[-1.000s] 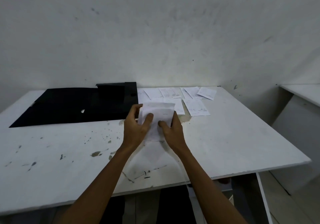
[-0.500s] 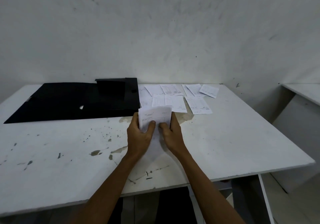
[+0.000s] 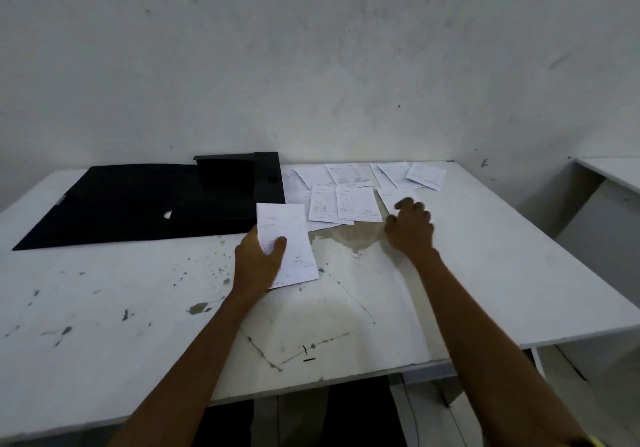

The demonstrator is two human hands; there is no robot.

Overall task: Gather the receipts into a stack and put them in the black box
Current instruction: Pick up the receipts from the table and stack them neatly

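Observation:
My left hand (image 3: 258,261) grips a small stack of white receipts (image 3: 289,244) just above the table, thumb on top. My right hand (image 3: 410,227) rests fingers-down on a loose receipt (image 3: 388,197) at the right of the spread; whether it grips the paper I cannot tell. Several more receipts (image 3: 346,201) lie flat and overlapping near the back of the table. The black box (image 3: 228,190) lies opened out flat at the back left, its lid spread to the left.
The white table (image 3: 485,273) is scuffed, with paint chips and a worn patch between my hands. A wall stands right behind it. A second white table (image 3: 609,173) stands to the right across a gap.
My right hand has let go of the stack and reached right and forward onto a loose receipt. The left hand alone holds the stack, now slightly lower and left.

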